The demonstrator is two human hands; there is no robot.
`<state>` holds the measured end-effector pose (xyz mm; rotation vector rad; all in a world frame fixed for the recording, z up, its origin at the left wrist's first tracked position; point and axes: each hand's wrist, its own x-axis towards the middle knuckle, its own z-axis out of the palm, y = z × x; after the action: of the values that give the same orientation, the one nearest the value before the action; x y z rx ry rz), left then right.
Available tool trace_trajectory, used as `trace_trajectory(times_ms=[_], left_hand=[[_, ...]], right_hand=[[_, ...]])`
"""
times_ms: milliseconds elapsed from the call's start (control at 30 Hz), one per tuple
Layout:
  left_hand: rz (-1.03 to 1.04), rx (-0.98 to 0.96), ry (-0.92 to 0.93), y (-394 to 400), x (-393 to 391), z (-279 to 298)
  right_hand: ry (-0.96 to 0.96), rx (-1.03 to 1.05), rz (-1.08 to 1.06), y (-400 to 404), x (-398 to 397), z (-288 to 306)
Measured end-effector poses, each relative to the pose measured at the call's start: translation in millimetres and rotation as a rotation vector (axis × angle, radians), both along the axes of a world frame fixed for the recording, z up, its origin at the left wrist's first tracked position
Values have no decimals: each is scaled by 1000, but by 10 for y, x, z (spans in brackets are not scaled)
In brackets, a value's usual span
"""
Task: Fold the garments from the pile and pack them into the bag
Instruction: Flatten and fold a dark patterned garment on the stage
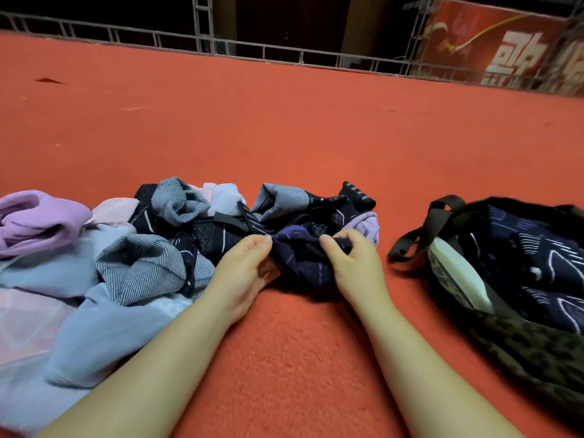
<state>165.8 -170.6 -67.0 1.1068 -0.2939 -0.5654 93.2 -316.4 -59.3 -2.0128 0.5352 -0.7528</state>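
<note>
A pile of crumpled garments (132,248) lies on the red carpet at the left and centre: lilac, pale blue, grey striped and dark patterned pieces. At its right end sits a dark navy garment with purple lines (300,260). My left hand (246,270) pinches its left edge between thumb and fingers. My right hand (350,263) grips its right side with curled fingers. A dark leopard-print bag (518,346) with black straps stands open at the right, with a dark patterned garment (537,267) inside it.
Red carpet (284,128) stretches far ahead and lies bare between my forearms. A metal truss rail (284,55) runs along the far edge. A red banner with white characters (505,49) stands at the back right. A white flat item (458,273) sits inside the bag's near wall.
</note>
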Motion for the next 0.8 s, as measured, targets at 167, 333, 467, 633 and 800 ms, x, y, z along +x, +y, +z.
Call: trace_trajectory(times_ms=[167,333,467,633,800], left_hand=[[155,-123,101,15,91,2],[266,-209,160,41,158,76],[401,-331,211,129,301,157],[488,66,-302,257,296,82],[361,307,-499,256,191,107]], right_hand=[[-37,97,-56,-64,44,-45],[-99,169,-119,-127,54,-37],[-171,324,-185,-171,38,-15],[90,79,-112,-217,-35,-37],[47,-443,-5,-50,-48,33]])
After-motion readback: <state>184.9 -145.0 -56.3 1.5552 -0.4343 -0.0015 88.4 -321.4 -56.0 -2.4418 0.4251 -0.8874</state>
